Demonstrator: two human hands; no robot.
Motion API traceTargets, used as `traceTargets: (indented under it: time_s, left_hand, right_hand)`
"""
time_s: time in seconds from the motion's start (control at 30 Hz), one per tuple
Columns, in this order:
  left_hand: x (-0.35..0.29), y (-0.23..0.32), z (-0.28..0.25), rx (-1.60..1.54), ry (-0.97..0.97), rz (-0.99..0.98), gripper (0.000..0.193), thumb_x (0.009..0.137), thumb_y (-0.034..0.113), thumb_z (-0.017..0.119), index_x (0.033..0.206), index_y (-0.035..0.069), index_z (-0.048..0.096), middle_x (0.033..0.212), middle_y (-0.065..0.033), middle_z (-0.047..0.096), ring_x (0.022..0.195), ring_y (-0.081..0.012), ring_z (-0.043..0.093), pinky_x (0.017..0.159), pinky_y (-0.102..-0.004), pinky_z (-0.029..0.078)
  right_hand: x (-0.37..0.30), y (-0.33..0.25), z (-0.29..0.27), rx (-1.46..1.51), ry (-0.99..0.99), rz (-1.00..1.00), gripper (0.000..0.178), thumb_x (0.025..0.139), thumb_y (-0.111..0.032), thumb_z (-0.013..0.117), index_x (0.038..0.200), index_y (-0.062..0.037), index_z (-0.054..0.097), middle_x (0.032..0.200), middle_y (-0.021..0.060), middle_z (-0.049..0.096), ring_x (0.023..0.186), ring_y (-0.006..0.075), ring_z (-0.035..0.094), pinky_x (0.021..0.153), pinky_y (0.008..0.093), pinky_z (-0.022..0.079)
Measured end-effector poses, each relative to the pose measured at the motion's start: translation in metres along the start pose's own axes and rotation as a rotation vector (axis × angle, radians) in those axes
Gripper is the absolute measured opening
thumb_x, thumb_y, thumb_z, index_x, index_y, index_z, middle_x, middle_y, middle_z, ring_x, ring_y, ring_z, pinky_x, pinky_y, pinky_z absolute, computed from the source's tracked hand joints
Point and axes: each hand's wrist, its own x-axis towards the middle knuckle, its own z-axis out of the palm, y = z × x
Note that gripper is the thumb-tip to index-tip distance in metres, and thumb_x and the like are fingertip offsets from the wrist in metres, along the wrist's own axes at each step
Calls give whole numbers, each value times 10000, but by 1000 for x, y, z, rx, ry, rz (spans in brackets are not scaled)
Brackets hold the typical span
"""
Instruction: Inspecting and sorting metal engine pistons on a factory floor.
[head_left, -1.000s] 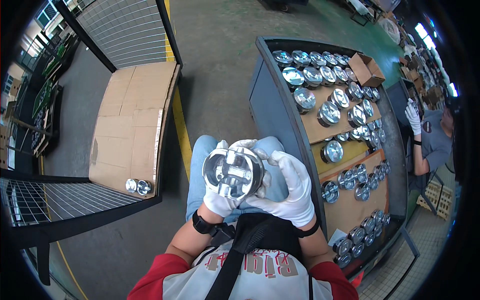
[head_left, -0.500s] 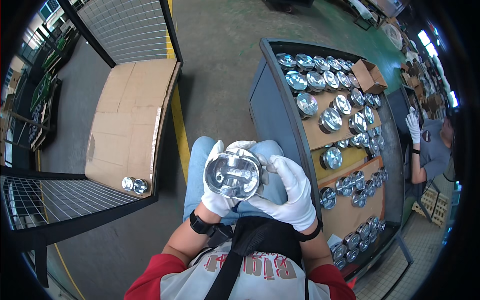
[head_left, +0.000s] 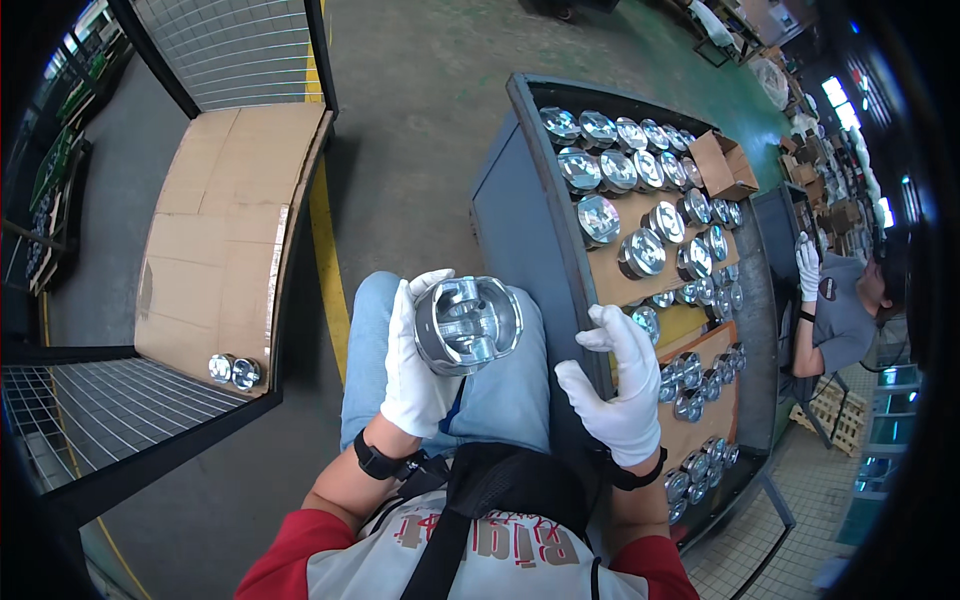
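Observation:
A shiny metal piston (head_left: pixel 468 325) rests in my gloved left hand (head_left: pixel 412 375), above my lap. Its hollow underside faces up, showing the ribs and pin bosses inside. The left fingers wrap round its side and are partly hidden behind it. To the right, my right hand (head_left: pixel 622 395), also in a white glove, holds nothing; thumb and fingers are spread. It hovers beside the near edge of a grey metal bench, where many similar pistons (head_left: pixel 642 253) stand in rows.
Cardboard lines the bench (head_left: pixel 545 140), and an open carton (head_left: pixel 724 165) sits at its far right. On my left, a mesh-sided cart (head_left: pixel 215 240) with a cardboard bed carries two pistons (head_left: pixel 233 371) at its near corner. Another gloved person (head_left: pixel 850 310) is beyond the bench.
My right hand has let go of the piston and moved right toward the bench, its fingers opening. The left hand keeps the piston, now tilted a little. The view has shifted rightward.

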Motion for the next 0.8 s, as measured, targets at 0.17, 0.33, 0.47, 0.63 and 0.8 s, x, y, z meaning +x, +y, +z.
traceTargets:
  time_s: [0.17,0.33,0.47,0.63,0.8]
  left_hand:
    - [13,-1,-13,52,-228,13,592,1017,596,415,1268,91,596,1172,-177,625,1052,-292,644,924,-435,554]
    - [23,-9,-26,-136,-420,-111,750,941,747,399,1298,129,629,1178,-243,599,991,-406,627,804,-465,570]
    - [31,-14,-29,-284,-455,-221,719,941,742,402,1269,155,659,1172,-249,603,966,-424,629,766,-468,572]
    - [43,-15,-29,-187,-469,-164,680,954,706,419,1254,148,667,1158,-255,600,948,-417,626,751,-467,566]
    - [49,-15,-28,26,-407,-38,666,971,684,399,1231,136,672,1129,-252,590,952,-397,619,751,-461,562]
  right_hand:
    - [7,1,-23,-108,-50,-30,694,750,-34,814,1375,5,515,1236,192,604,864,268,686,767,352,584]
    - [15,11,-49,-253,-72,-67,679,750,-27,810,1365,2,523,1235,183,602,902,263,678,791,352,571]
    - [27,25,-70,-319,-94,-55,670,761,-12,796,1375,1,527,1274,179,589,914,250,664,810,343,553]
    - [43,52,-88,-407,-179,-29,665,776,-23,786,1385,1,522,1289,193,581,939,276,663,825,363,548]
    - [59,82,-98,-484,-272,15,650,786,-41,779,1384,-4,526,1318,210,570,996,330,662,859,383,541]
